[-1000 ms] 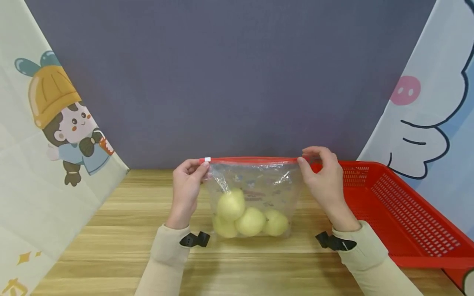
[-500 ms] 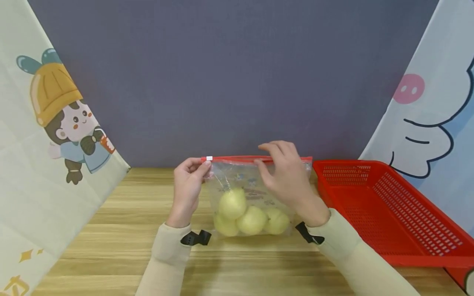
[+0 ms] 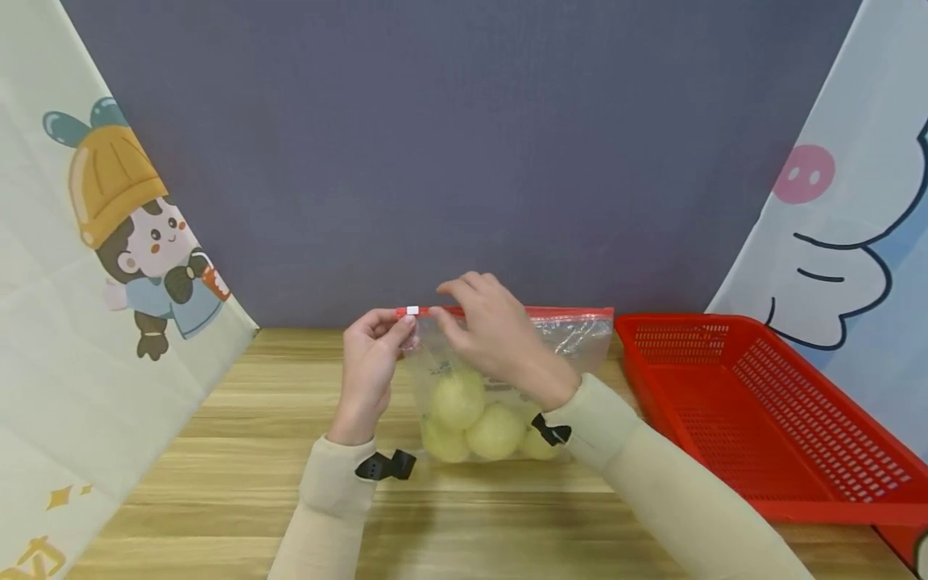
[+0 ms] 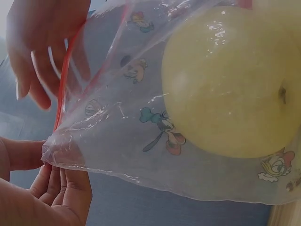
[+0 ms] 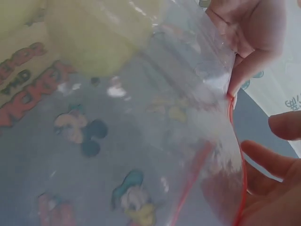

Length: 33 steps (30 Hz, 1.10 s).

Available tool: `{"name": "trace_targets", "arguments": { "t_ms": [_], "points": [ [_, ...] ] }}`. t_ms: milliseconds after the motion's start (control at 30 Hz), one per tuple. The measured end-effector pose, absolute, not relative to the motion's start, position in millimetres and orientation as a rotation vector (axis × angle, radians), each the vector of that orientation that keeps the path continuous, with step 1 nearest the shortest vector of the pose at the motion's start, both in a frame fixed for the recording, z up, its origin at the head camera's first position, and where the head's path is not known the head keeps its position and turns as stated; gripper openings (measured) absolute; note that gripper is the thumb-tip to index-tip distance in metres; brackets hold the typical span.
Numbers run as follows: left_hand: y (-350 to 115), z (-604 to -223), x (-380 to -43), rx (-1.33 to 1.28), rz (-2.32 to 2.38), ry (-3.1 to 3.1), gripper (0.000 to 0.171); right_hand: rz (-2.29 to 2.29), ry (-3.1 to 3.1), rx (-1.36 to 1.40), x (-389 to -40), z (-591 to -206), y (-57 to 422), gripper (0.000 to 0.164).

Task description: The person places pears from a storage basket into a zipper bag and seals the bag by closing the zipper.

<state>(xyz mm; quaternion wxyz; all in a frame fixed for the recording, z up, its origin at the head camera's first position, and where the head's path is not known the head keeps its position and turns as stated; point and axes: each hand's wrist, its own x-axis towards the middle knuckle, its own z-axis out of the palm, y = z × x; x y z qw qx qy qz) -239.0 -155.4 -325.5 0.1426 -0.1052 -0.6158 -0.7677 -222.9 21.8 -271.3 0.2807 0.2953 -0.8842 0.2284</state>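
Note:
A clear zip bag with a red zip edge stands upright on the table in the head view, with several round pale yellow fruits inside, apple-like or pear-like. Cartoon prints cover its plastic. My left hand pinches the bag's top left corner, just beside the white slider. My right hand is at the left part of the red zip, near the slider. In the right wrist view, the right hand's thumb and fingers are spread apart near the red edge. The left wrist view shows one fruit close up.
On the right of the wooden table sits a red perforated plastic basket. A dark grey panel rises behind, with printed cloths on both sides.
My right hand has moved left along the red zip, from the bag's right corner to near the slider. The left hand has kept its hold on the left corner.

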Motion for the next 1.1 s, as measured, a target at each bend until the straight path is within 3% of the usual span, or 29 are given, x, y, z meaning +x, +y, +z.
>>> {"name": "trace_targets", "arguments": {
  "t_ms": [400,1100],
  "points": [
    [-157.4,-325.5,-239.6,-0.311,-2.209,-1.771,0.013,0.627,-2.565,0.805,-235.7,-266.8,-2.9,0.037],
    [-155.8,-321.8,-235.9,-0.326,-2.178,-1.832,0.011,0.791,-2.562,0.845,-250.1,-274.0,-6.1,0.021]
  ]
}}
